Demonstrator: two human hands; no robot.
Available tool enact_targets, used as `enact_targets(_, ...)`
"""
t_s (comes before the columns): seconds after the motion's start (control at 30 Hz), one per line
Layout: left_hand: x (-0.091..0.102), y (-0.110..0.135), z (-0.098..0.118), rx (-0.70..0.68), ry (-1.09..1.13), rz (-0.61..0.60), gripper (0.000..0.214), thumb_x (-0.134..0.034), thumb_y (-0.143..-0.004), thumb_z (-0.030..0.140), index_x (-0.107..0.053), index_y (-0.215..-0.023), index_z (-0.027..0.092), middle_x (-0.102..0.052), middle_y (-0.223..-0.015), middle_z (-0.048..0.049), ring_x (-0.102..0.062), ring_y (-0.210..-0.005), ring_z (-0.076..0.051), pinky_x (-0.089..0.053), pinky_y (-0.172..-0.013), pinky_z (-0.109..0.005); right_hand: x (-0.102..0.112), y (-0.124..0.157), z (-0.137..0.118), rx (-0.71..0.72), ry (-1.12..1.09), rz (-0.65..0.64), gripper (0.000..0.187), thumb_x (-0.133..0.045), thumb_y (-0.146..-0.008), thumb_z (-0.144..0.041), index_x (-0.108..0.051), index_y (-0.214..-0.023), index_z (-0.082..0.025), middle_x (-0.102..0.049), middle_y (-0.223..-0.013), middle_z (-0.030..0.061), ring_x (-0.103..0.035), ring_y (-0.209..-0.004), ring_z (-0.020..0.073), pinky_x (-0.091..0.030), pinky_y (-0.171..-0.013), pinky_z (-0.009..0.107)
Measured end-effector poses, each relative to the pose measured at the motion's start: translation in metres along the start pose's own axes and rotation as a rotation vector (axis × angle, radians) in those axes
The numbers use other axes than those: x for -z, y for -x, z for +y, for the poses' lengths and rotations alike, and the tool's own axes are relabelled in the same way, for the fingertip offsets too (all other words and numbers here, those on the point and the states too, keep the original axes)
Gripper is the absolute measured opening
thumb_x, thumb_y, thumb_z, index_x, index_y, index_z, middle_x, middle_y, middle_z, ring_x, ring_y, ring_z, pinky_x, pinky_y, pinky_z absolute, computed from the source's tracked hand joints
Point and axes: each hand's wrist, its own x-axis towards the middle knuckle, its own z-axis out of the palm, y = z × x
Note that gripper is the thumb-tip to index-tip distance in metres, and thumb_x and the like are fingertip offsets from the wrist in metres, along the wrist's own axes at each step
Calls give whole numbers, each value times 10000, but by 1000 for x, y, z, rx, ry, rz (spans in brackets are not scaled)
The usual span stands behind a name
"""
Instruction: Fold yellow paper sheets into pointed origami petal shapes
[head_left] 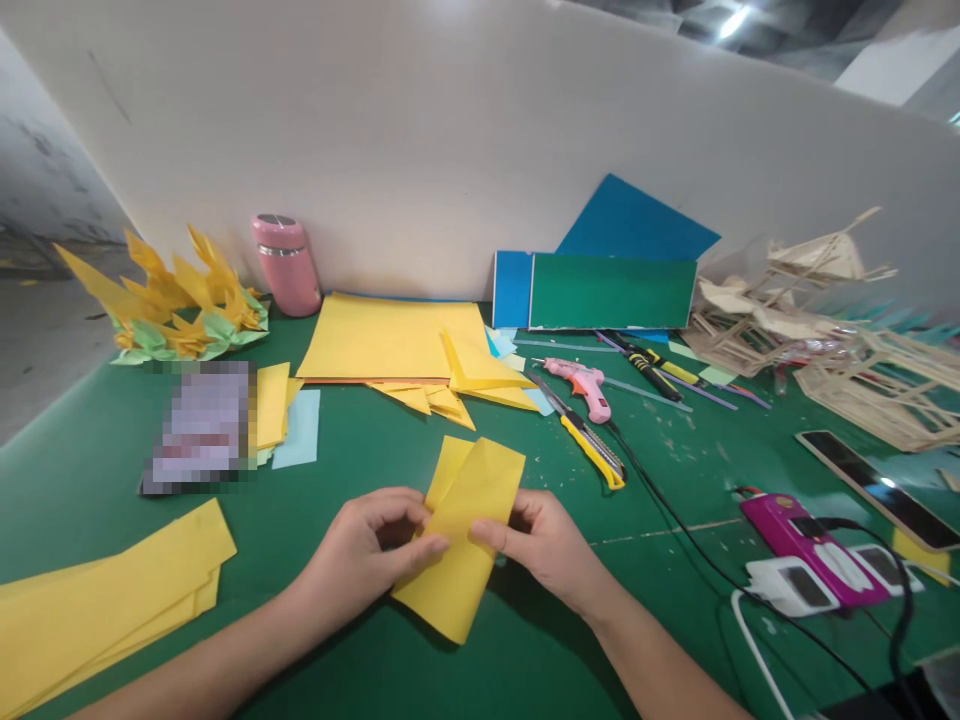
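Between both hands, above the green table, is a partly folded sheet of yellow paper (469, 520) with a flap near its top. My left hand (382, 540) pinches its left edge, thumb on the front face. On the right edge, my right hand (544, 545) grips the same sheet with the thumb in front and fingers behind. Beyond them, yellow folded pieces (487, 375) rest on and beside a stack of yellow sheets (397, 335). A pile of long yellow paper strips (120, 600) lies at the left, near my left forearm.
A yellow utility knife (592, 450) and a pink glue gun (581, 385) with its cord lie right of centre. A purple power strip (817, 555) and phone (885, 485) are at right. A pink flask (289, 268) and paper crown (187, 305) stand back left; wooden stick models (885, 380) back right.
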Motion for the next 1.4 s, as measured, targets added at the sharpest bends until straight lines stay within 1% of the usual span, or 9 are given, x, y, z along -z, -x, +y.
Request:
enact_targets(0.2,-5,-2,1,97,135,119,268,-750,-629,385,-593,-606,170,-637,-710,-14,-587,-623,-140,-492,-558,-227,-3,-4,-1,-8,-35,63,416,-804,-614,-503,-759,-872,-179,-753,-867,74,-684,-834,245,-527,-769,358)
enact_targets(0.3,-5,-3,2,142,175,146,312,-772,-612,407,-563,-668,182,-610,-669,14,-583,-607,-131,-494,-553,-226,-3,-9,-3,-41,-45,75,421,-823,-582,-485,-756,-857,-173,-754,-866,73,-677,-820,243,-518,-762,359)
enact_targets(0.5,-6,-4,3,120,322,169,425,-797,-603,382,-439,-753,209,-537,-676,67,-581,-621,-104,-506,-586,-216,-5,-14,-8,-97,3,108,401,-829,-542,-455,-755,-811,-167,-746,-783,41,-628,-678,176,-473,-615,273)
enact_targets(0.73,-6,-1,2,98,160,166,263,-730,-655,355,-533,-711,190,-535,-628,55,-541,-579,-104,-478,-549,-209,-2,-14,-7,-103,4,166,428,-806,-563,-529,-745,-735,-143,-713,-712,42,-521,-560,112,-382,-510,222)
enact_targets(0.83,-6,0,3,91,80,167,218,-704,-662,359,-574,-718,193,-561,-617,43,-544,-574,-115,-485,-547,-220,1,-14,-3,-85,0,173,439,-803,-584,-534,-745,-757,-134,-716,-735,56,-547,-585,128,-411,-542,238)
enact_targets(1.0,-5,2,2,107,69,166,203,-702,-651,352,-630,-757,195,-640,-670,12,-617,-625,-145,-535,-586,-238,-4,-14,1,-57,-28,212,453,-816,-562,-537,-746,-772,-142,-733,-759,65,-610,-626,172,-461,-566,268)
enact_targets(1.13,-4,3,-1,123,86,175,215,-707,-636,349,-683,-786,196,-705,-729,-14,-660,-638,-165,-566,-608,-253,-8,-14,1,-22,-75,193,437,-817,-574,-521,-746,-807,-158,-751,-820,73,-672,-732,229,-523,-678,332)
enact_targets(1.23,-2,4,0,62,10,201,194,-697,-644,342,-739,-784,214,-744,-761,-25,-677,-663,-187,-574,-622,-266,-8,-13,1,2,-63,192,427,-810,-593,-516,-744,-826,-164,-756,-851,80,-689,-793,261,-536,-743,376)
enact_targets(1.4,2,2,4,-56,-141,206,155,-633,-704,302,-784,-726,272,-770,-782,-14,-692,-732,-213,-566,-668,-274,-5,-10,-1,8,1,202,433,-808,-583,-529,-735,-815,-171,-754,-864,84,-687,-817,283,-544,-727,387)
